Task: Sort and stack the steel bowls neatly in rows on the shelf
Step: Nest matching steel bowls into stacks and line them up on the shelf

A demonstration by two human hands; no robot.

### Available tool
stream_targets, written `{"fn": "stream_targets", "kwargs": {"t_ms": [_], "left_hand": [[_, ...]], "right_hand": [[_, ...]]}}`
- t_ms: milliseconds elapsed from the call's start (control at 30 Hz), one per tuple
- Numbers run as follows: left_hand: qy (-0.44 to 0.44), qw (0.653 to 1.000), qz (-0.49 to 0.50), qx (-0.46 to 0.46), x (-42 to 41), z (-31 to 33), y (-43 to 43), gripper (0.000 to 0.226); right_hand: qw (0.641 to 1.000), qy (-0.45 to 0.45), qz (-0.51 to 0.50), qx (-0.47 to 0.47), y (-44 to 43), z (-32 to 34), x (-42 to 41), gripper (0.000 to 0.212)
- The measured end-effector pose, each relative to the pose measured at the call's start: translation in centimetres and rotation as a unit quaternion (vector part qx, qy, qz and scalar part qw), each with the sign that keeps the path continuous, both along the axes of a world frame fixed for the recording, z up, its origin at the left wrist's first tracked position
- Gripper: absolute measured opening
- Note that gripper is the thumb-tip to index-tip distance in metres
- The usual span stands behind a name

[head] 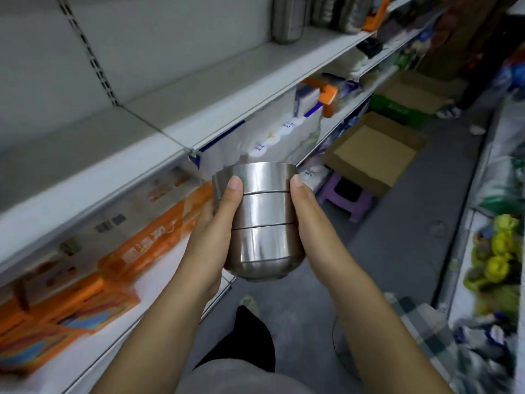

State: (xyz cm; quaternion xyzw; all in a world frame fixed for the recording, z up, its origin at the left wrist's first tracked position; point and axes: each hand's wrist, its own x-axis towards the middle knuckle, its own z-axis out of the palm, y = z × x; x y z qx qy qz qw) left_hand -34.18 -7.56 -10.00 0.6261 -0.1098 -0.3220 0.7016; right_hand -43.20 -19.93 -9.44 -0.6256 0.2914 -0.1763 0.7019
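Shop shelving (216, 89) lined the aisle. Both hands, left (216, 223) and right (308, 217), clamped fingers around a nested stack of steel bowls (262, 220).

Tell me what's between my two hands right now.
In the head view, a stack of nested steel bowls sits between them. The left hand presses one side and the right hand the other, held in the air in front of the shelf.

Three shiny nested steel bowls (260, 220), mouths tilted away; in mid-air beside the bare grey shelf (159, 120)
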Motion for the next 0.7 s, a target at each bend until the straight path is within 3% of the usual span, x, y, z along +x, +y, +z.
{"fn": "stream_targets", "kwargs": {"t_ms": [100,200,367,600,700], "left_hand": [[0.013,1.0,-0.028,0.003,1.8,0.2,-4.6,0.072],[0.008,0.999,-0.05,0.006,4.4,0.4,-9.7,0.066],[0.003,0.996,-0.089,0.03,10.6,1.5,-18.6,0.083],[-0.021,0.981,-0.192,0.004,19.2,4.1,-27.6,0.058],[-0.041,0.98,-0.195,0.006,22.5,4.2,-29.7,0.068]], "right_hand": [[1.0,0.007,-0.004,-0.003,-4.4,0.3,1.0,0.049],[1.0,0.01,-0.016,-0.01,-9.0,0.6,3.0,0.06],[0.999,0.001,-0.043,-0.001,-17.6,2.0,8.1,0.062],[0.996,-0.02,-0.086,0.016,-27.7,3.2,15.8,0.065],[0.996,-0.017,-0.088,0.025,-30.9,3.0,18.7,0.077]]}}
